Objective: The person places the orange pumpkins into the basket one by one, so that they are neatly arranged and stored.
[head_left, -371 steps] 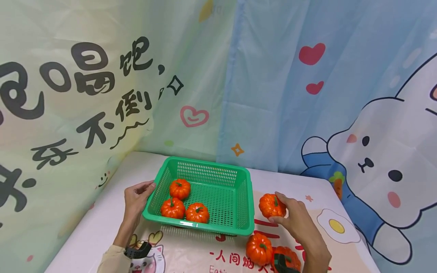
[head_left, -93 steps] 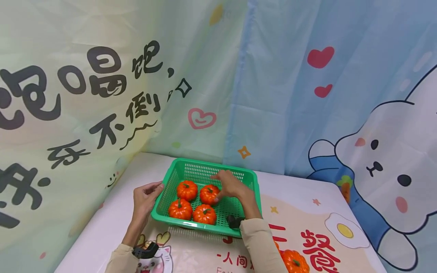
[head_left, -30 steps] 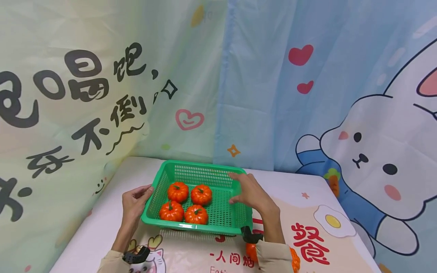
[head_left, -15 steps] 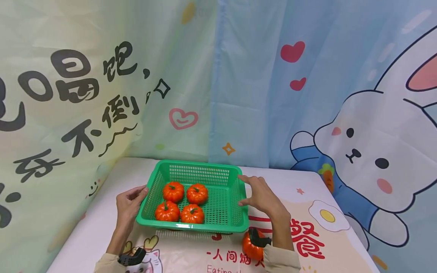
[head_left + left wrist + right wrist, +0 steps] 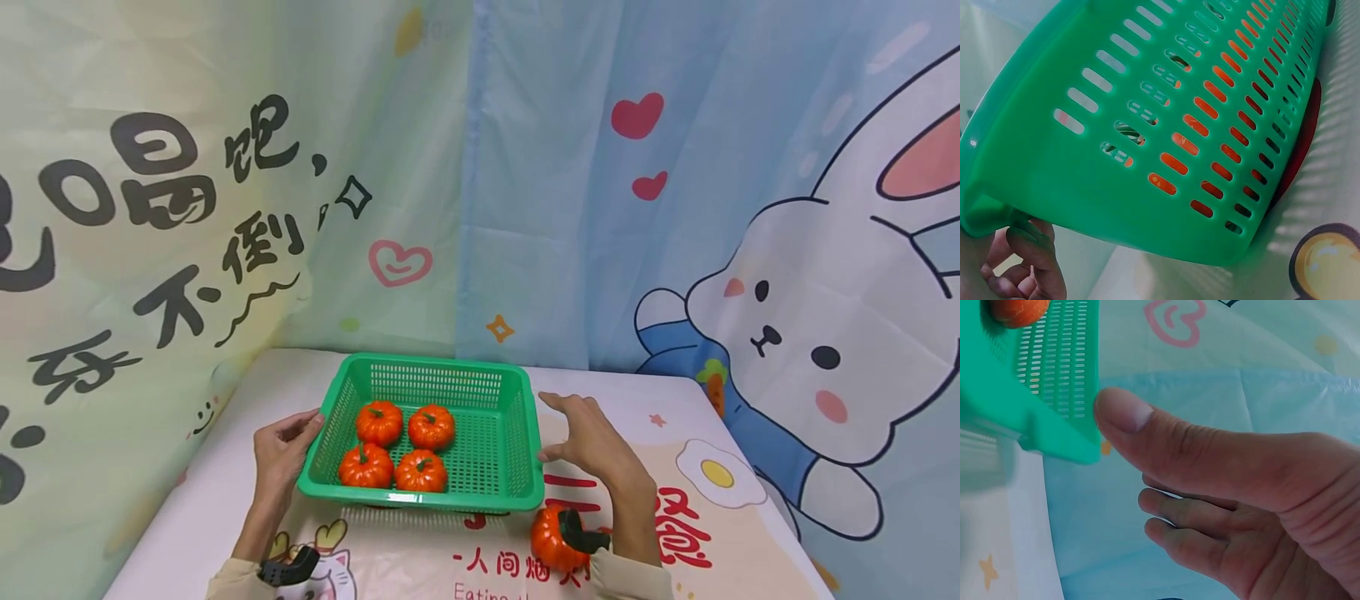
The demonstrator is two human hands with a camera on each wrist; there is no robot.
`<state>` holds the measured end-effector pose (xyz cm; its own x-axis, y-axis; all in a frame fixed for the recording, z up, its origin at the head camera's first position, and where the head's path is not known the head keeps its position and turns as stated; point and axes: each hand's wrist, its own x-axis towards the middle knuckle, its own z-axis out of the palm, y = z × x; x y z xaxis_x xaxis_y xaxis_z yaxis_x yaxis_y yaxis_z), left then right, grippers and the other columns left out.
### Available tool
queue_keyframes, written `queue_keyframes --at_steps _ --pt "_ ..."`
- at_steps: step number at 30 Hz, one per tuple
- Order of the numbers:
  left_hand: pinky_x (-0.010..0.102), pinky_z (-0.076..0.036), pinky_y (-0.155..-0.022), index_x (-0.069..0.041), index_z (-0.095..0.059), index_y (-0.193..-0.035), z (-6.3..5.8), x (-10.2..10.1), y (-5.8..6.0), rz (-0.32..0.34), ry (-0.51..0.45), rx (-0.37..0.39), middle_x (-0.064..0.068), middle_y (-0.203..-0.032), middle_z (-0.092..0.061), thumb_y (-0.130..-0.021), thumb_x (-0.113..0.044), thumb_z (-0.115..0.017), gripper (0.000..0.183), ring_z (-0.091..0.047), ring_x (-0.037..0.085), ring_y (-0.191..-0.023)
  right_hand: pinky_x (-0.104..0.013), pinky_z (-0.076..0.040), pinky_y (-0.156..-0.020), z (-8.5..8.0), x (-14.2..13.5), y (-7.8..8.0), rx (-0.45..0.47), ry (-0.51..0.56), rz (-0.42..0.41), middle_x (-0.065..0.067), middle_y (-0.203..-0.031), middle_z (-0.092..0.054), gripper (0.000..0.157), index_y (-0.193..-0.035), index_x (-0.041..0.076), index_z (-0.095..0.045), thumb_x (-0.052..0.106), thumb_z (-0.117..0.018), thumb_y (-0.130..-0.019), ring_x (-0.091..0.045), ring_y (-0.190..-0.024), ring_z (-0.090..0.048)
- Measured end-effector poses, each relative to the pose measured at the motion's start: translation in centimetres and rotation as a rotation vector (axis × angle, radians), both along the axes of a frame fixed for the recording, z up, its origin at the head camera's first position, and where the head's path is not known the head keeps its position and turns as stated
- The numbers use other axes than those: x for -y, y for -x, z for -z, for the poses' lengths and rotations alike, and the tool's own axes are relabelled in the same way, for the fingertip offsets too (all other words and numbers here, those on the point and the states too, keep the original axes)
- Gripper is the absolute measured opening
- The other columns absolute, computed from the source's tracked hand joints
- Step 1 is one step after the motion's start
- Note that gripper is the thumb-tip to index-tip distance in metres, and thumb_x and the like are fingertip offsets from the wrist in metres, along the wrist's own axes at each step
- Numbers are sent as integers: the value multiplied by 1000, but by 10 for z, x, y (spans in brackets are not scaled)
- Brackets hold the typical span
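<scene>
A green plastic basket (image 5: pixel 480 502) with slotted walls stands on the table. Several small orange pumpkins (image 5: pixel 422 472) sit in its left half, grouped close together. My left hand (image 5: pixel 283 446) holds the left rim; in the left wrist view its curled fingers (image 5: pixel 1038 256) are at the basket's corner. Just outside the right wall is my right hand (image 5: pixel 588 437), thumb and fingers spread apart with nothing between them. In the right wrist view its thumb (image 5: pixel 1125 412) overlaps the basket's edge. Another pumpkin (image 5: pixel 551 540) lies on the table near my right wrist, partly hidden by the wristband.
The table has a printed cover (image 5: pixel 420 567) with red lettering and a fried-egg picture (image 5: pixel 718 473). Right behind the table hangs a printed curtain (image 5: pixel 532 275), and its other side (image 5: pixel 247 350) closes off the left.
Over the earlier frames my right hand set one more pumpkin in the basket, let go and drew back right past the wall. My left hand has stayed at the left rim.
</scene>
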<state>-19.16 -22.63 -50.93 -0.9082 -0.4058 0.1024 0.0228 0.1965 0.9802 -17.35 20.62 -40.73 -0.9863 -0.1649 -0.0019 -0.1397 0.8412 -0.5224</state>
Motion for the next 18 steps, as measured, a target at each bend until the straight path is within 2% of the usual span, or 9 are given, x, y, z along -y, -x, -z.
queue_keyframes --at_steps 2,10,18 --pt "16 -53 -67 6 -79 -124 0 0 1 1 4 -1 -20 -81 -73 -102 -18 -79 32 -63 0 -75 -66 -52 -112 1 -2 -3 5 2 8 -18 -155 -62 89 -162 10 -53 15 -96 -84 -44 -147 -49" --pt "16 -53 -68 5 -80 -123 1 1 0 -7 13 -2 -2 -91 -81 -102 -18 -79 31 -64 0 -74 -67 -50 -114 4 -7 -9 -4 -25 -18 -19 -150 -68 83 -155 4 -60 11 -97 -82 -45 -140 -57" --pt "16 -53 -68 5 -80 -123 0 0 0 -1 14 -5 -2 -91 -81 -101 -18 -80 32 -65 -1 -74 -66 -51 -113 7 -11 -17 41 -44 9 -18 -149 -68 82 -154 6 -62 15 -98 -81 -44 -139 -58"
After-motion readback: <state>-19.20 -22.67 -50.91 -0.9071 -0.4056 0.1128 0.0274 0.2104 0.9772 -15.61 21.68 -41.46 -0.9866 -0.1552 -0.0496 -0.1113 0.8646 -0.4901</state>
